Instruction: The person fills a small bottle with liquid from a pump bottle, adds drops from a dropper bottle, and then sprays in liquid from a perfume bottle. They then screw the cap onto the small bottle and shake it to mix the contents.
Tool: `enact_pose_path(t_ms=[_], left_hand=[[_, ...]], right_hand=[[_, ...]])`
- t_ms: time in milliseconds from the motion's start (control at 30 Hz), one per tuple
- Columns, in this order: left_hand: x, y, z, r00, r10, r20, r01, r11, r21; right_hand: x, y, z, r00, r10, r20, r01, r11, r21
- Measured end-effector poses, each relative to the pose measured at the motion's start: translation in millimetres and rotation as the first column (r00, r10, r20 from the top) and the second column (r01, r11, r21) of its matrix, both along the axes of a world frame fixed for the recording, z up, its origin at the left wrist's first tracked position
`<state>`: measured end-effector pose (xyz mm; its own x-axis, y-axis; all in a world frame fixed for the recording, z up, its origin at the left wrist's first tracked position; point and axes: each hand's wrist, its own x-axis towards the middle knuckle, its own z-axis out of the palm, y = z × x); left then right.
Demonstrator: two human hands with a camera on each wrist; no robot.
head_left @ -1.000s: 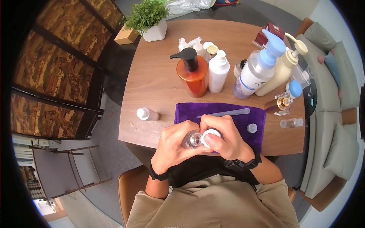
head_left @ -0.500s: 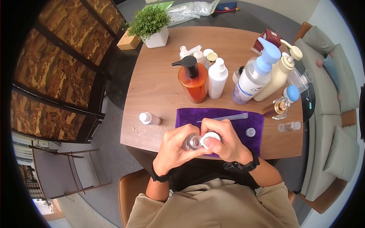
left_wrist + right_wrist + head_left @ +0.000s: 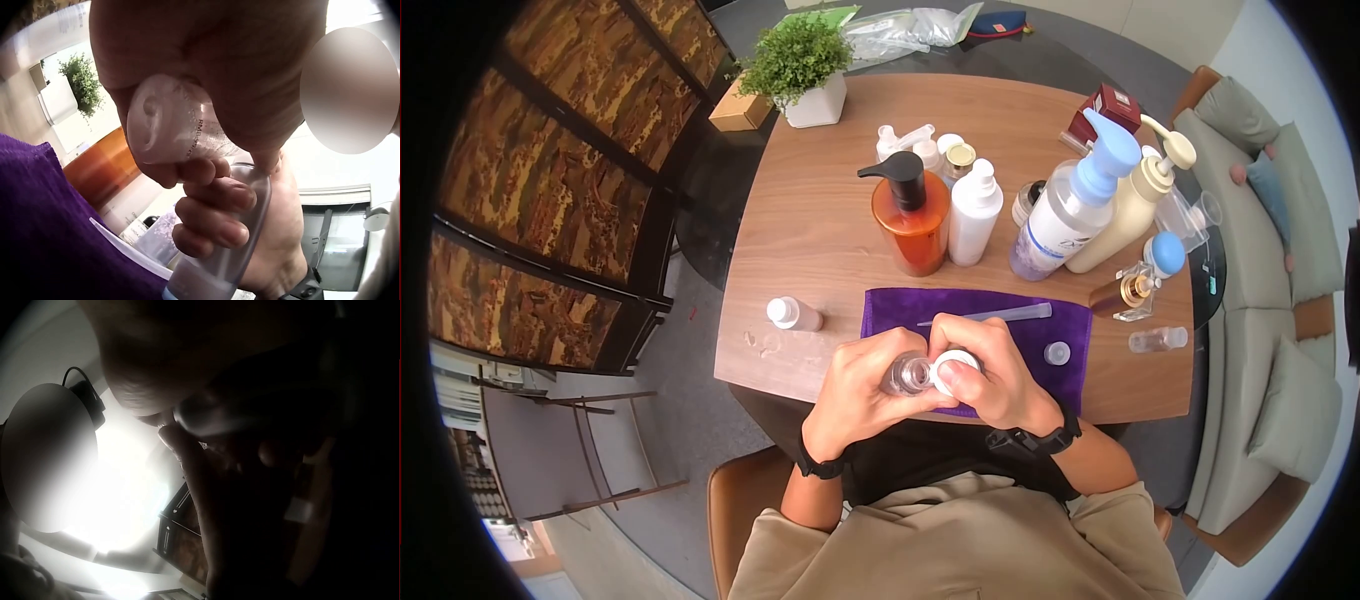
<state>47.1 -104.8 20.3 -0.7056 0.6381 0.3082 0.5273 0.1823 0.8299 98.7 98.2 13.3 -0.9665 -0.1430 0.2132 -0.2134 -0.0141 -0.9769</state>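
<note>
In the head view my left hand [image 3: 852, 385] grips a small clear bottle [image 3: 907, 374], its uncapped mouth tilted toward my right hand [image 3: 1005, 380]. The left wrist view shows that bottle's rounded clear base [image 3: 156, 122] and some print on its side. My right hand curls its fingers round a translucent bottle [image 3: 212, 272], with the thumb on its white top [image 3: 953, 362]. Bottle mouth and white top are close together. Beneath and beyond the hands lies a purple cloth [image 3: 890, 305], bearing a tapered translucent tube [image 3: 1010, 313] and a small whitish cap [image 3: 1057, 353]. The right wrist view is mostly dark.
Beyond the cloth stand an amber pump bottle [image 3: 912, 230], a white bottle [image 3: 974, 222], a blue-topped pump bottle [image 3: 1060, 220] and a cream pump bottle [image 3: 1130, 205]. Small bottles lie at left [image 3: 794, 314] and right [image 3: 1158, 340]. A potted plant [image 3: 816, 104] is at the back.
The head view has tipped a little, so the table things appear lower in it than one second ago. Both hands keep their grips on the two bottles, nearly still.
</note>
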Motion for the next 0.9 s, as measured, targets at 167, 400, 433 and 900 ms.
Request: enact_pose_path(t_ms=[167,400,433,900], left_hand=[[0.7,0.4,0.0,1.000,0.009,0.010,-0.009,1.000,0.000],[1.6,-0.2,-4.5,1.000,0.003,0.030,-0.003,1.000,0.014],[1.9,-0.1,-8.5,0.999,0.013,0.049,-0.014,0.999,0.032],[8.3,-28.8,-59.4,0.938,0.052,0.342,-0.136,0.965,0.226]], right_hand=[[1.1,-1.0,1.8,1.000,-0.020,-0.018,0.021,1.000,0.015],[1.2,3.7,-0.4,0.999,0.023,0.029,-0.023,1.000,0.004],[1.9,6.4,-0.7,0.998,0.046,0.041,-0.047,0.999,0.024],[29.7,44.1,41.1,0.993,-0.118,-0.003,0.096,0.797,0.596]])
